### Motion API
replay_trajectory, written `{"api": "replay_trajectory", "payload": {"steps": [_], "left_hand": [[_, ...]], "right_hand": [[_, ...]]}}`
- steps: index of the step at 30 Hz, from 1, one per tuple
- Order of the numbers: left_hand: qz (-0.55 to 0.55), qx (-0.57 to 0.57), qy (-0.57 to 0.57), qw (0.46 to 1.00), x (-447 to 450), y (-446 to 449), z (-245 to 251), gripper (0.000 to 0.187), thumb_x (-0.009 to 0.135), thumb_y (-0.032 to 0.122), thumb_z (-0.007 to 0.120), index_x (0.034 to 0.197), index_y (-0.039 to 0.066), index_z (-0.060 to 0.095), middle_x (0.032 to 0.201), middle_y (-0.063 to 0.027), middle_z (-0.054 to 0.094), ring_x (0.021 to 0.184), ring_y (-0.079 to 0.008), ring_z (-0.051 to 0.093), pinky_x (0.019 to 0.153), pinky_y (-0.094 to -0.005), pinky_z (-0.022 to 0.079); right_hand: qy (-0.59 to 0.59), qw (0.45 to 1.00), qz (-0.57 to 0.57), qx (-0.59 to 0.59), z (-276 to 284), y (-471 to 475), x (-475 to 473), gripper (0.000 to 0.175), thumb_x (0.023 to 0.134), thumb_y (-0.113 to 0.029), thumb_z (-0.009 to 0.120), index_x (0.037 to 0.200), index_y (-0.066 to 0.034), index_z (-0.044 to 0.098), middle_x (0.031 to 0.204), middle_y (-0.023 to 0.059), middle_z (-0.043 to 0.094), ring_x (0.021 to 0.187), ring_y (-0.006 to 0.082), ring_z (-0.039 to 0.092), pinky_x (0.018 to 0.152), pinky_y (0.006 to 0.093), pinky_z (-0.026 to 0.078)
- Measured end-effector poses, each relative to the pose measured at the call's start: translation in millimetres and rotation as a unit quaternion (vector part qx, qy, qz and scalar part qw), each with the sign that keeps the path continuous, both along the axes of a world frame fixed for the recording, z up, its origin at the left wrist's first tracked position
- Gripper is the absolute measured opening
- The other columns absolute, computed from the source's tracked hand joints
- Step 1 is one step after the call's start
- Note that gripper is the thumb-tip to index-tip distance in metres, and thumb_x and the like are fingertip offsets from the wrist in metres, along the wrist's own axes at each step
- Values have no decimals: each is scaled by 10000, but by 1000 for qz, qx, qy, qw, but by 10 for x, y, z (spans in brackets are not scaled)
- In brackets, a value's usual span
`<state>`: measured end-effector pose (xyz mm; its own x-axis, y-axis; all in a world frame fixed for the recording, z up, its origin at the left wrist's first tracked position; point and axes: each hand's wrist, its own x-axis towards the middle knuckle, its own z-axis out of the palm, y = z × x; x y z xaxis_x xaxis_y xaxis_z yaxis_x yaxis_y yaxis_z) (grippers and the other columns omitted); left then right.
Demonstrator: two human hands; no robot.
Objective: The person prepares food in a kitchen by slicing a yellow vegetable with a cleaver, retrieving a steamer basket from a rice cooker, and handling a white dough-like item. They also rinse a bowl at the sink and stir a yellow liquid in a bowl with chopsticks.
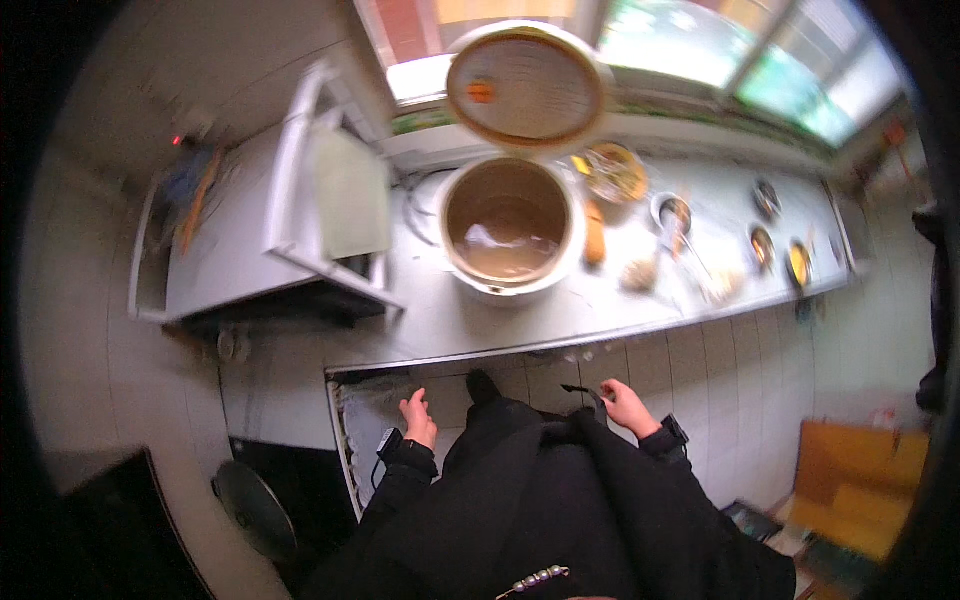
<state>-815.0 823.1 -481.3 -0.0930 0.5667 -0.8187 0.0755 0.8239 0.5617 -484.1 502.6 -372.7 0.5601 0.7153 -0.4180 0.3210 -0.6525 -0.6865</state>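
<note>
My left hand [420, 421] hangs below the counter edge, empty, with its fingers a little apart. On the other side of my black coat, my right hand [628, 407] has its fingers closed around a thin black strap [598, 401]. What the strap belongs to is not clear. Before me on the white counter [480, 334] stands a large rice cooker [512, 286] with its lid [529, 86] raised. Light reflects off something inside its pot [510, 247]; blur hides whether that is liquid. Neither hand touches the cooker.
Left of the cooker stands a white rack [289, 165] with a pale cloth [352, 191]. To its right are an orange-brown elongated item [594, 234], a yellow-rimmed bowl [616, 172], a cup [671, 214] and several small bowls. A pan lid [255, 510] is low at left; a cardboard box [859, 487] is at right.
</note>
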Motion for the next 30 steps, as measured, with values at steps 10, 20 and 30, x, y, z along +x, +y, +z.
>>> {"api": "replay_trajectory", "payload": {"steps": [10, 20, 30], "left_hand": [[-214, 302, -75, 926, 1738, -693, 1415, 379, 815, 57, 612, 1184, 1, 550, 1135, -76, 573, 1064, -181, 528, 904, -292, 419], [-171, 568, -123, 796, 3254, 1501, 3893, 392, 844, 74, 577, 1232, 27, 557, 1114, -31, 553, 952, -98, 515, 757, -209, 378], [-460, 644, -74, 607, 4380, 2530, 3889, 682, 842, 206, 615, 1459, 115, 340, 1438, -158, 397, 1333, -277, 370, 1097, -366, 300]], "right_hand": [[102, 979, -176, 29, -421, -1945, 440, 378, 791, -196, 672, 1072, 48, 606, 986, 202, 665, 937, 318, 644, 800, 375, 510], [85, 950, -299, 32, -345, -2452, 829, 326, 848, -143, 636, 1110, 40, 575, 908, 127, 660, 710, 181, 661, 647, 303, 521], [210, 913, -348, 23, -321, -1953, 763, 365, 869, -134, 629, 1168, 63, 556, 985, 147, 659, 766, 188, 671, 694, 294, 527]]}}
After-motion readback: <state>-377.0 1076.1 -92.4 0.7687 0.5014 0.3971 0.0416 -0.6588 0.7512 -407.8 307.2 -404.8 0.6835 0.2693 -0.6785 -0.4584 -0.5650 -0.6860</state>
